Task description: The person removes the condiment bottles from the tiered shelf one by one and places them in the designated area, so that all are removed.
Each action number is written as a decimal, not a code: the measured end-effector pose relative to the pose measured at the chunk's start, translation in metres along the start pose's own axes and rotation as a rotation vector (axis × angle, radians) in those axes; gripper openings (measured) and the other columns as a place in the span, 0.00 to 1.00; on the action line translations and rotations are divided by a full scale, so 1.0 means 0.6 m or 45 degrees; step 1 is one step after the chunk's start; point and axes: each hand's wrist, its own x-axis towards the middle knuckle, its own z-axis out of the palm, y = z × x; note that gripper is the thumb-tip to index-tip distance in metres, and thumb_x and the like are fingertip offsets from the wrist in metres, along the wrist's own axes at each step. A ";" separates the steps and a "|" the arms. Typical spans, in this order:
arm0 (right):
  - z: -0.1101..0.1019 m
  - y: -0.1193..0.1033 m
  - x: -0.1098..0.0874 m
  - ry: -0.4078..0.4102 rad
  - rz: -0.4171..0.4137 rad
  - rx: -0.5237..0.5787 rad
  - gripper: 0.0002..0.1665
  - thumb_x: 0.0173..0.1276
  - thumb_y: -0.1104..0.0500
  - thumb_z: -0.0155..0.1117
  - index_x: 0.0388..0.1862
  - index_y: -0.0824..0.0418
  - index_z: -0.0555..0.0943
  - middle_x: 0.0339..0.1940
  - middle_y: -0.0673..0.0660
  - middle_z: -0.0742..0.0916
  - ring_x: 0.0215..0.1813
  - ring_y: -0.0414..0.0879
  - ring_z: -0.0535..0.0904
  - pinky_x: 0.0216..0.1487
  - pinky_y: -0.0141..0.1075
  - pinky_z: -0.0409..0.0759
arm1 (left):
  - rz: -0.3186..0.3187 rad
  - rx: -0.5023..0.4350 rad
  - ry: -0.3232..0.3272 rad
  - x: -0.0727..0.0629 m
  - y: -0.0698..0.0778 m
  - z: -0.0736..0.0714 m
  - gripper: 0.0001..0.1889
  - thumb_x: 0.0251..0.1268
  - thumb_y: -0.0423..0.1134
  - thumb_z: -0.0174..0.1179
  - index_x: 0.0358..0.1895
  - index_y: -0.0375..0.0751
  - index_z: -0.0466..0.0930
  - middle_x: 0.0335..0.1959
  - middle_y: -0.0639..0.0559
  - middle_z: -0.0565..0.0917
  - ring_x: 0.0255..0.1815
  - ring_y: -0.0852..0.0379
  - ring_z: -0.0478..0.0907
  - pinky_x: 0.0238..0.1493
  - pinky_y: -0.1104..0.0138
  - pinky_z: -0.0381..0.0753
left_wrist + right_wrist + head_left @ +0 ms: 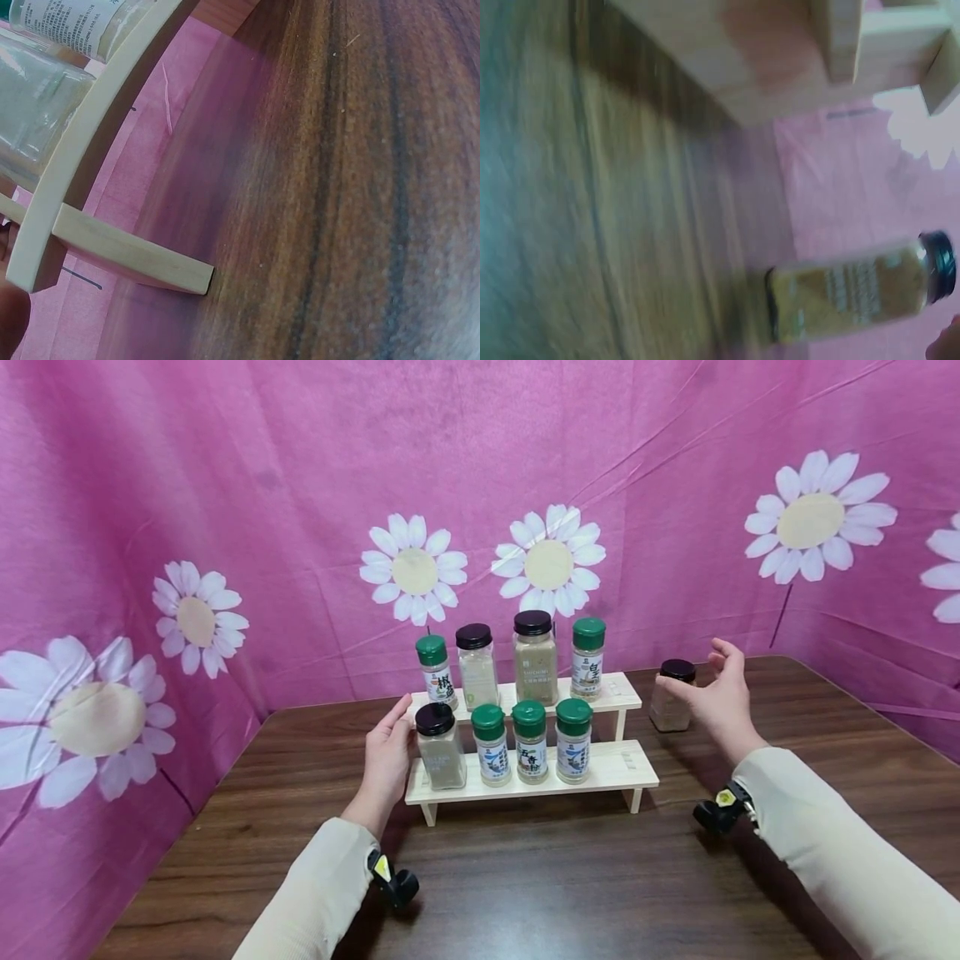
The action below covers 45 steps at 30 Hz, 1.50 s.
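Note:
My left hand (386, 763) is at the left end of the two-tier wooden rack (617, 763), fingers extended beside a black-lidded spice jar (442, 758) on the lower tier. A fingertip (10, 319) shows next to the rack's end in the left wrist view. At right, my right hand (718, 700) has thumb and fingers spread apart, with the thumb overlapping a brown spice jar (670, 708) with a black lid. That jar stands upright on the table, right of the rack. In the right wrist view the brown jar (847, 296) appears sideways, with a fingertip (946, 343) close to its lid.
Green-capped shakers (530, 752) fill the lower tier beside the left jar. The upper tier holds two black-lidded jars (535, 668) between two green-capped shakers (588, 664). The brown wooden table (525, 877) ends at a pink flowered cloth (300, 527) behind.

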 end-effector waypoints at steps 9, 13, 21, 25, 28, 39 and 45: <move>0.008 -0.037 -0.034 0.047 0.012 0.247 0.47 0.56 0.56 0.68 0.69 0.53 0.52 0.62 0.52 0.66 0.67 0.46 0.57 0.70 0.38 0.58 | 0.004 -0.002 -0.008 0.002 -0.002 -0.002 0.25 0.65 0.28 0.41 0.66 0.34 0.63 0.63 0.36 0.69 0.39 0.72 0.73 0.43 0.80 0.76; 0.014 -0.051 -0.056 0.050 0.003 0.373 0.43 0.56 0.63 0.66 0.67 0.55 0.55 0.54 0.42 0.66 0.66 0.43 0.59 0.69 0.30 0.58 | 0.005 0.004 -0.002 0.002 -0.003 -0.003 0.25 0.64 0.27 0.41 0.66 0.34 0.64 0.63 0.36 0.69 0.39 0.72 0.73 0.43 0.80 0.75; 0.023 -0.068 -0.109 -0.004 -0.043 0.513 0.30 0.57 0.67 0.64 0.54 0.48 0.64 0.47 0.39 0.73 0.59 0.41 0.66 0.67 0.25 0.59 | 0.021 0.033 0.018 0.000 0.000 -0.003 0.25 0.64 0.28 0.42 0.65 0.34 0.65 0.63 0.37 0.69 0.38 0.71 0.73 0.40 0.80 0.76; 0.028 -0.075 -0.132 -0.077 -0.101 0.617 0.28 0.57 0.70 0.64 0.51 0.49 0.66 0.46 0.41 0.75 0.53 0.35 0.68 0.64 0.23 0.63 | 0.026 0.043 0.028 0.001 0.000 -0.003 0.24 0.64 0.28 0.42 0.65 0.35 0.65 0.63 0.39 0.70 0.38 0.71 0.73 0.40 0.80 0.76; 0.035 -0.079 -0.146 -0.131 -0.136 0.654 0.26 0.57 0.71 0.63 0.51 0.51 0.68 0.46 0.42 0.76 0.53 0.35 0.69 0.63 0.22 0.65 | 0.021 0.040 0.032 0.002 0.001 -0.003 0.24 0.64 0.29 0.43 0.65 0.35 0.65 0.63 0.40 0.70 0.37 0.71 0.73 0.39 0.80 0.76; 0.053 -0.098 -0.186 -0.296 -0.112 0.564 0.25 0.58 0.68 0.64 0.52 0.54 0.67 0.48 0.45 0.77 0.56 0.37 0.70 0.62 0.21 0.66 | 0.014 0.028 0.050 0.004 0.002 -0.001 0.24 0.64 0.29 0.43 0.65 0.36 0.66 0.63 0.42 0.70 0.33 0.70 0.71 0.34 0.79 0.73; 0.063 -0.103 -0.200 -0.379 -0.070 0.568 0.26 0.59 0.68 0.63 0.53 0.58 0.66 0.47 0.45 0.77 0.55 0.36 0.70 0.58 0.19 0.68 | 0.006 0.029 0.044 0.002 -0.003 0.001 0.24 0.63 0.29 0.44 0.65 0.37 0.66 0.63 0.42 0.71 0.32 0.69 0.70 0.32 0.79 0.71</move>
